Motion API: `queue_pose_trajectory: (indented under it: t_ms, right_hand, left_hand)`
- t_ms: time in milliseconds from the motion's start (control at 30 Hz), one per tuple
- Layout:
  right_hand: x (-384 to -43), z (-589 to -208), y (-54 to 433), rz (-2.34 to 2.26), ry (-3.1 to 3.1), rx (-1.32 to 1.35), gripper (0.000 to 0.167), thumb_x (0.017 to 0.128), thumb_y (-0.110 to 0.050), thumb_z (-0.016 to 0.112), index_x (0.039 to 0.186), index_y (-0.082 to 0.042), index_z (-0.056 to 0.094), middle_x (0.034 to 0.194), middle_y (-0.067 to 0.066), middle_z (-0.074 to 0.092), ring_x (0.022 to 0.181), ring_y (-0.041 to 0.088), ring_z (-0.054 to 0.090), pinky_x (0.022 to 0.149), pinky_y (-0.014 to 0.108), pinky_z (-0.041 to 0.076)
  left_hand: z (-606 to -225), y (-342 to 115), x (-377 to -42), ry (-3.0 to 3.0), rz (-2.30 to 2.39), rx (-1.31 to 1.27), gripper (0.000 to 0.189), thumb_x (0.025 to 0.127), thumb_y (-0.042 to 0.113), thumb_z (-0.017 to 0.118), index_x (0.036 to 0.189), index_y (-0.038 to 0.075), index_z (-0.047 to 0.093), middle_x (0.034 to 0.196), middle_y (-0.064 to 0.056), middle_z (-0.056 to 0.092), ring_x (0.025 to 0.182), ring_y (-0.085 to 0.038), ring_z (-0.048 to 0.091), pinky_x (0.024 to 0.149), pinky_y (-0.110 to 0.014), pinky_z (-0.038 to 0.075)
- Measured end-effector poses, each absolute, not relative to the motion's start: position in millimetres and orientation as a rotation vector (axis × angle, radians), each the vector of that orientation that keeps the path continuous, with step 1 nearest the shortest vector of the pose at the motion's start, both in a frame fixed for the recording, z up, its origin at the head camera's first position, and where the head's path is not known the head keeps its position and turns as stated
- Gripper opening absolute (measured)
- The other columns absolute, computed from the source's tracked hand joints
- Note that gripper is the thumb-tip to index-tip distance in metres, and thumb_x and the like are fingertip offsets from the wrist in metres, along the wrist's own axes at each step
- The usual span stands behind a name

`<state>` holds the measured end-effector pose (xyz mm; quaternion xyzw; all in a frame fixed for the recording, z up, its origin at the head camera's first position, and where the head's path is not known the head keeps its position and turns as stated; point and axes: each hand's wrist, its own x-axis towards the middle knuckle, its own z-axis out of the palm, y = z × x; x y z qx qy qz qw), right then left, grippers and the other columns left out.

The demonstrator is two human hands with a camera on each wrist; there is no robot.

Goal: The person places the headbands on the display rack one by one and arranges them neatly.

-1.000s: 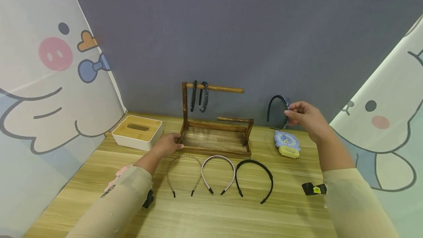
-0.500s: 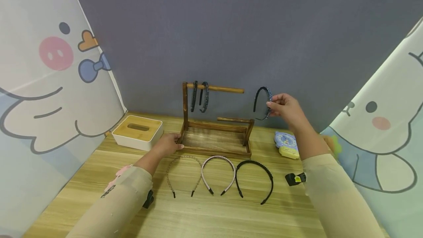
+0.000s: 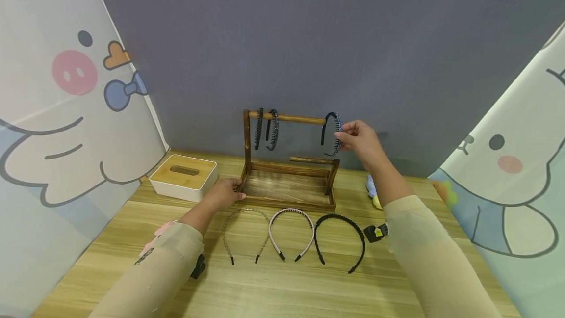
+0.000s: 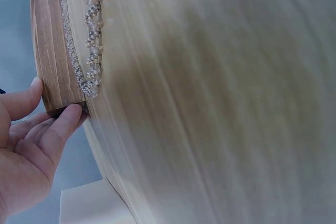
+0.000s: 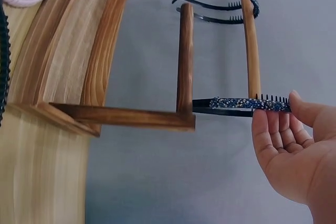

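Note:
My right hand pinches a headband with blue glitter and comb teeth between thumb and fingers. The headband hangs at the free right end of the upper bar of a wooden rack; whether the bar passes through it I cannot tell. In the right wrist view the glittered headband crosses close to the bar's tip. Two dark toothed headbands hang farther left on that bar. My left hand grips the left end of the rack's base, thumb and fingers on either side of the wood in the left wrist view.
In front of the rack lie a beaded headband, a pink headband and a black headband. A white tissue box with a wooden lid stands left. A blue and yellow item is partly behind my right arm.
My right hand has carried the blue glittered headband leftward and slightly up, from beyond the rack to the upper bar's end. The left hand stays on the rack.

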<state>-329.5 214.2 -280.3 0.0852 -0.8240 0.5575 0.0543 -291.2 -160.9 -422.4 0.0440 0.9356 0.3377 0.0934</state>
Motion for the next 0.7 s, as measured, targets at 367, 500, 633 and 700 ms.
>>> queue_pose_trajectory:
  t_ms: [367, 500, 633, 700]
  right_hand:
    - [-340, -282, 179, 1.705, -2.511, 0.251, 0.034, 0.095, -0.024, 0.067, 0.119, -0.005, 0.052, 0.102, 0.005, 0.057, 0.086, 0.02, 0.062, 0.082, 0.036, 0.058]
    - [-340, -281, 167, 1.654, -2.544, 0.269, 0.034, 0.095, -0.024, 0.067, 0.118, -0.005, 0.052, 0.1, 0.005, 0.057, 0.086, 0.02, 0.063, 0.08, 0.034, 0.059]
    - [-343, -283, 155, 1.67, -2.531, 0.305, 0.031, 0.095, -0.024, 0.067, 0.116, -0.006, 0.053, 0.099, 0.005, 0.056, 0.086, 0.021, 0.062, 0.081, 0.037, 0.058]
    - [-344, -285, 149, 1.688, -2.52, 0.331, 0.031, 0.095, -0.023, 0.067, 0.116, -0.006, 0.053, 0.1, 0.006, 0.056, 0.087, 0.022, 0.062, 0.082, 0.038, 0.058]
  left_hand:
    - [-424, -161, -291, 2.77, 1.024, 0.126, 0.06, 0.097, 0.02, 0.063, 0.149, 0.001, 0.039, 0.147, -0.025, 0.046, 0.136, -0.043, 0.042, 0.109, -0.055, 0.04]
    - [-424, -161, -292, 2.764, 1.036, 0.124, 0.06, 0.097, 0.019, 0.063, 0.149, 0.001, 0.039, 0.147, -0.025, 0.046, 0.136, -0.043, 0.042, 0.109, -0.055, 0.039]
    - [-423, -162, -291, 2.762, 1.039, 0.13, 0.061, 0.097, 0.02, 0.063, 0.149, 0.001, 0.039, 0.147, -0.025, 0.045, 0.136, -0.043, 0.041, 0.11, -0.055, 0.039]
    - [-423, -162, -291, 2.757, 1.046, 0.135, 0.061, 0.097, 0.019, 0.063, 0.149, 0.0, 0.038, 0.147, -0.025, 0.045, 0.136, -0.043, 0.041, 0.11, -0.055, 0.038]
